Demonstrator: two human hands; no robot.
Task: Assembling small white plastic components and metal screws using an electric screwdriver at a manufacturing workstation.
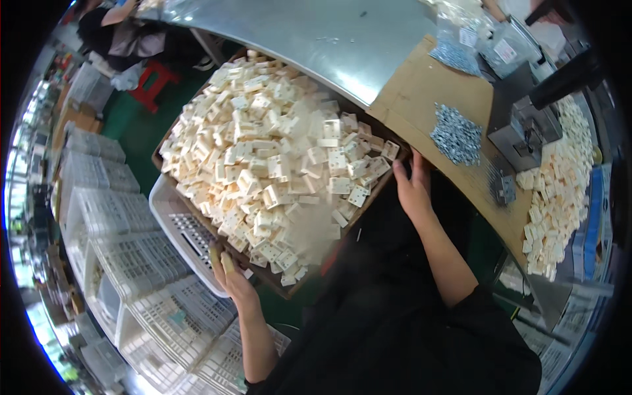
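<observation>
A wide brown box [268, 279], heaped with small cream plastic blocks [263, 151] with holes in them, sits tilted in front of me. My left hand [234, 282] grips its near left edge; pale yellowish covers sit on some of the fingertips. At the box's right corner, my right hand [415, 187] holds the rim, thumb and fingers against the side. Part of each hand's grip is hidden by the box. Under the box's left side shows a white plastic basket [164, 197], close to my left hand.
A metal table [283, 26] runs along the far side. Cardboard [408, 92] there bears a pile of small metal parts [456, 135], a metal fixture [523, 135] and more cream blocks [559, 197]. Stacked white crates [131, 263] stand left. Beyond are a red stool [155, 84] and another person [108, 29].
</observation>
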